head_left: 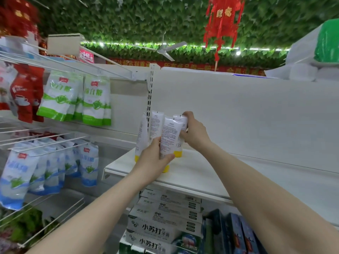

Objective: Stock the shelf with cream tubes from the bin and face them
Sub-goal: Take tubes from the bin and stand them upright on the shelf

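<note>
Four cream tubes stand cap-down at the left end of the white shelf [201, 173]. The left hand [154, 158] grips the front tube [169, 138] near its yellow cap; the right hand [194, 131] pinches the rear right tube [180, 120]. Crowded together, the tall tubes could topple if either is nudged. They are white, showing back-label print rather than fronts.

Left hand [153, 158] hides the front tube's [169, 136] lower half.

Bright, even light; wide-angle bending and blur toward the left edge.
</note>
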Motion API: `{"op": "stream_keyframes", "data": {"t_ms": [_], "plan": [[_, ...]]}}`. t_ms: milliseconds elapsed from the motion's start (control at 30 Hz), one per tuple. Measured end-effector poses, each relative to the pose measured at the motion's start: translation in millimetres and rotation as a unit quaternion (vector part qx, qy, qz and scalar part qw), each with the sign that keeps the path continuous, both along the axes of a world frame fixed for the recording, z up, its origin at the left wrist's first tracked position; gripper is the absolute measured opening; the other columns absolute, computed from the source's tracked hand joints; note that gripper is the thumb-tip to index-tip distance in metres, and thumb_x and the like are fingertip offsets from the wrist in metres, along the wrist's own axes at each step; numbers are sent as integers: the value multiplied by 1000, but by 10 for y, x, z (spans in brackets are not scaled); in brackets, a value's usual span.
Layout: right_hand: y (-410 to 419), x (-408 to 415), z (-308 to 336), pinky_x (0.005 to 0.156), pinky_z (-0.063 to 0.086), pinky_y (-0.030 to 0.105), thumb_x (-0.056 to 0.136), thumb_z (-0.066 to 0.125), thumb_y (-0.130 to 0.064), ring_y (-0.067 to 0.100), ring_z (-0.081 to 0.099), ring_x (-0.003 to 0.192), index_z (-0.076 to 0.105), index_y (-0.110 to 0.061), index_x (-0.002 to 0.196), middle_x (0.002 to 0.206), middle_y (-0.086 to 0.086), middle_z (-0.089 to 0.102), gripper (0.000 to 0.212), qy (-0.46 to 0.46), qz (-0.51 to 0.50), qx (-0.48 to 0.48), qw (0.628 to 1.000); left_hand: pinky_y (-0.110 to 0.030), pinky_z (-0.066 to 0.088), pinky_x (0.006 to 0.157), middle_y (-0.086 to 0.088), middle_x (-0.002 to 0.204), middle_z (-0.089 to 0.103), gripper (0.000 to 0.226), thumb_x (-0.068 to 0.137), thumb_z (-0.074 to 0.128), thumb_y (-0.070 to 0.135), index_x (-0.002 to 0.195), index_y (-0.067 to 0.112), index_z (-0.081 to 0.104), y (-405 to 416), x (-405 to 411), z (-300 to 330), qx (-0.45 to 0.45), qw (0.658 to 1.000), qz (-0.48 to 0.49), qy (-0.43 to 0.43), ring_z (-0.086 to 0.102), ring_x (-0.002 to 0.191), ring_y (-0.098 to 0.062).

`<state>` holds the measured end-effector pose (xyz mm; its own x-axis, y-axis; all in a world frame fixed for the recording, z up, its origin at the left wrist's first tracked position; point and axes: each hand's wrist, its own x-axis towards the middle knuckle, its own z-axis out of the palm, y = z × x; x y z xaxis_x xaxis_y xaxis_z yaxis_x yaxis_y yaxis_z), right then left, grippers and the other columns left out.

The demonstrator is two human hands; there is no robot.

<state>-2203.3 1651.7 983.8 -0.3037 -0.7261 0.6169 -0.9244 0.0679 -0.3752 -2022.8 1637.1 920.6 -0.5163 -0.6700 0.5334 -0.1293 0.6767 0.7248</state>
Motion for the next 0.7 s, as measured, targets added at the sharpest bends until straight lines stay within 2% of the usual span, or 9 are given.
{"op": "stream_keyframes", "data": {"t_ms": [133, 233, 367, 467, 600, 700], "plan": [[28, -65, 119, 86, 46, 38, 90, 58, -25, 26, 59, 97, 49, -16, 121, 111, 4, 62, 34, 28, -17, 7, 999, -30, 47, 90, 12, 120, 62, 45, 87, 64, 33, 127, 27, 44, -10, 63, -37, -40, 997, 39, -56, 59, 104, -11], [17, -60, 184, 84, 47, 39, 91, 53, -23, 28, 59, 96, 57, -14, 112, 103, 5, 67, 24, 22, -34, -4, 999, -32, 49, 86, 14, 114, 63, 41, 84, 65, 39, 121, 30, 48, -33, 90, -23, -54, 994, 62, -74, 60, 97, -11], [-41, -42, 206, 78, 49, 38, 88, 55, -23, 29, 60, 90, 57, -14, 102, 93, 7, 69, 17, 11, -49, -11, 999, -30, 49, 83, 16, 110, 63, 41, 82, 67, 41, 118, 30, 51, -35, 58, -7, -53, 993, 73, -75, 61, 93, -9], [-62, -41, 207, 72, 47, 35, 86, 55, -24, 29, 60, 88, 55, -15, 98, 89, 8, 68, 16, -2, -50, -13, 999, -31, 50, 83, 13, 108, 65, 39, 81, 67, 41, 115, 28, 53, -27, -2, -5, -50, 994, 69, -65, 62, 92, -10], [-38, -59, 204, 67, 37, 31, 91, 50, -25, 27, 52, 87, 54, -12, 107, 96, 8, 65, 21, 26, -65, 5, 997, -37, 52, 87, 11, 112, 64, 41, 83, 65, 42, 119, 27, 53, -28, -55, -13, -47, 995, 52, -72, 63, 94, -11], [22, -87, 202, 71, 41, 34, 94, 49, -26, 30, 54, 89, 54, -10, 111, 99, 9, 65, 24, 62, -74, 15, 995, -38, 51, 87, 11, 111, 65, 38, 83, 64, 43, 116, 27, 55, -39, -65, -27, -42, 995, 53, -77, 63, 94, -11]]}}
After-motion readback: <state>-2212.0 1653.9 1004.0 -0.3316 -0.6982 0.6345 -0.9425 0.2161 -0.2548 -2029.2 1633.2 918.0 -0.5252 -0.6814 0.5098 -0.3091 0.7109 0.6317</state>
